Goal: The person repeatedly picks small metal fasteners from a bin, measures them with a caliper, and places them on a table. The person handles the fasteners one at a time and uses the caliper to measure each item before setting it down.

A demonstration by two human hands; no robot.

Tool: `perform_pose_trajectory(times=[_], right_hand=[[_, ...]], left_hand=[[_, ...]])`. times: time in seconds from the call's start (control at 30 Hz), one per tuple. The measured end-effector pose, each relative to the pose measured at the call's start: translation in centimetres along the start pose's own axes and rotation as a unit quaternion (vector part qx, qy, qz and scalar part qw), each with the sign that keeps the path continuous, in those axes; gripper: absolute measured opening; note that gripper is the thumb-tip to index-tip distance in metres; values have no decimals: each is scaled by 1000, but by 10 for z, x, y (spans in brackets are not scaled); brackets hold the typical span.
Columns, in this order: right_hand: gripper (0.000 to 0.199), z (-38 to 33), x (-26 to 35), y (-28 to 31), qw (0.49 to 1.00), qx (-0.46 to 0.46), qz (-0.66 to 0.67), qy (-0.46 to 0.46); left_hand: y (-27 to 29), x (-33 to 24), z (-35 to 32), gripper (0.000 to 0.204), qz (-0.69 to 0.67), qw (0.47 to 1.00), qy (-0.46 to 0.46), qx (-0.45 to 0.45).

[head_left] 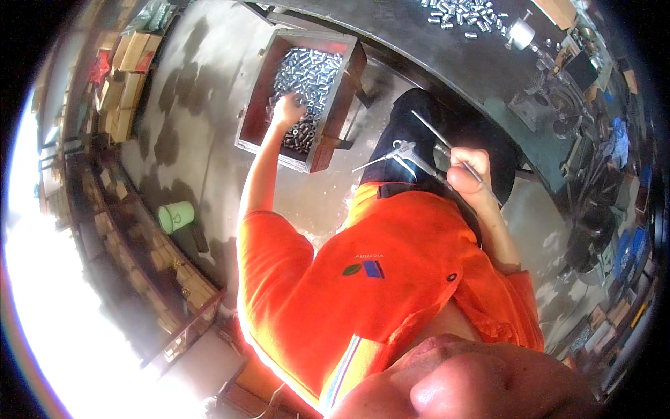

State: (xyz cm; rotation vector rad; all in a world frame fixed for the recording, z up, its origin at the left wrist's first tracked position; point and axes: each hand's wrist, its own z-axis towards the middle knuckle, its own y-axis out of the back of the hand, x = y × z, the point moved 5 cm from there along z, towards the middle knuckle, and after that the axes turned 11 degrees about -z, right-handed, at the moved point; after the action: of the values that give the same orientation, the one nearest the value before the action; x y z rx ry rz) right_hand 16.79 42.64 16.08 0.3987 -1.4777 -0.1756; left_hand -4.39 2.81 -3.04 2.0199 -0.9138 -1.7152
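My left hand (289,110) reaches into an open box (341,112) and touches the small shiny metal sleeves (307,73) heaped inside. Its fingers are curled, and whatever they pinch is too small to make out. Raised above my right thigh, my right hand (470,174) is closed round a thin metal rod (427,124), which slants up and left out of the fist. An air blow gun (405,152) lies across my lap just left of that hand, its nozzle pointing left.
Ahead runs a dark workbench (391,35) with more metal sleeves (466,15) and a white cylindrical part (520,33). A pale green bucket (176,217) lies on the stained floor at left, near shelves of cartons (125,105). Tools and metal parts crowd the right side.
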Motion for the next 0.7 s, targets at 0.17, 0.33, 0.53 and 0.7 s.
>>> perform_pose_trajectory(times=[0.17, 0.33, 0.53, 0.7], right_hand=[[33, 2, -1, -4, 1000, 22, -16, 4], [33, -4, -5, -2, 999, 12, -23, -32], [28, -4, -4, -4, 1000, 8, -6, -17], [27, -5, -8, -2, 999, 7, -17, -27]], left_hand=[[-21, -3, -15, 27, 239, 970, 31, -20], [-33, -15, -11, 23, 354, 931, 76, 49], [-25, -21, -10, 23, 329, 941, 80, 23], [7, -36, -35, 24, -449, 889, 85, -35]])
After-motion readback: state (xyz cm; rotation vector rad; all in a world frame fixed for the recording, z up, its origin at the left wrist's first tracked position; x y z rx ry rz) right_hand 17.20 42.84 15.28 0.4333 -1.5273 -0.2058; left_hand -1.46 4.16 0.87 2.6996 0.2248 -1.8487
